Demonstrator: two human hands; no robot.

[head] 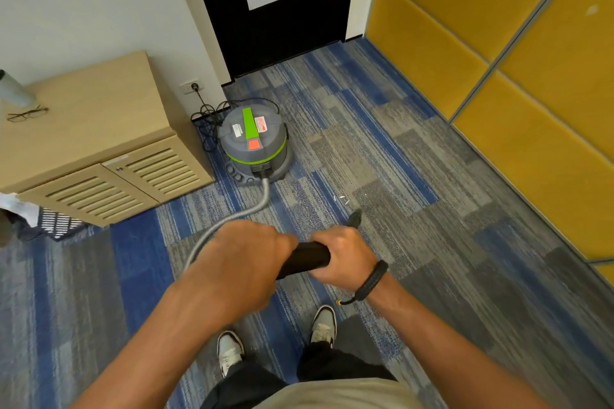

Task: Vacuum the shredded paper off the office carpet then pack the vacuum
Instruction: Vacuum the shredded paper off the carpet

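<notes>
The grey hose [229,226] is led from the canister vacuum [254,143] to the rigid black wand [305,257], which is clasped by the left hand [242,262] and the right hand [345,256]. Beyond the nozzle [355,218], a few featherlight paper shreds [342,198] are left on the carpet [432,209]; the wand is best steered two-handed, as held.

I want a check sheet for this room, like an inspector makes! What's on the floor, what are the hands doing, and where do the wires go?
Surface: blue and grey carpet, a few white paper shreds just ahead of the nozzle.
Job's things: grey and green vacuum stands by the cabinet; its hose runs to the black wand.
Clutter: glasses on the cabinet; dark basket beside it.
Hands: left hand and right hand both grip the wand.
Cables: black cord plugged into the wall socket, tangled behind the vacuum.
Surroundings: black door, yellow wall panels.
</notes>
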